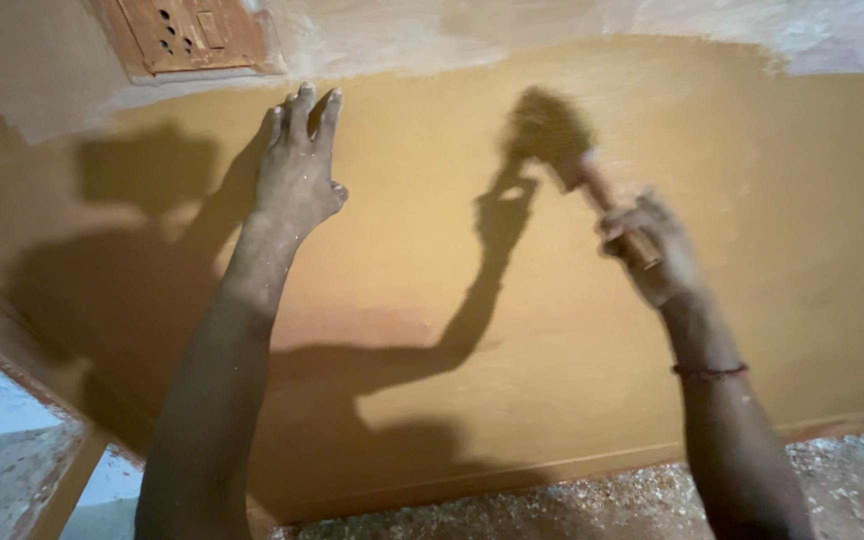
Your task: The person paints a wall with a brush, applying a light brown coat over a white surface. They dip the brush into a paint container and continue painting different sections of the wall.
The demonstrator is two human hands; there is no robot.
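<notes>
The right hand is closed around the wooden handle of a brush; the handle runs up and left out of the fist, and the blurred bristle head meets the ochre wall just above that hand; the left hand lies flat and spread on the wall, holding nothing, well left of the brush and just below the switch plate.

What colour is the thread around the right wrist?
Red: the thread circles the right wrist, seen in the head view.
</notes>
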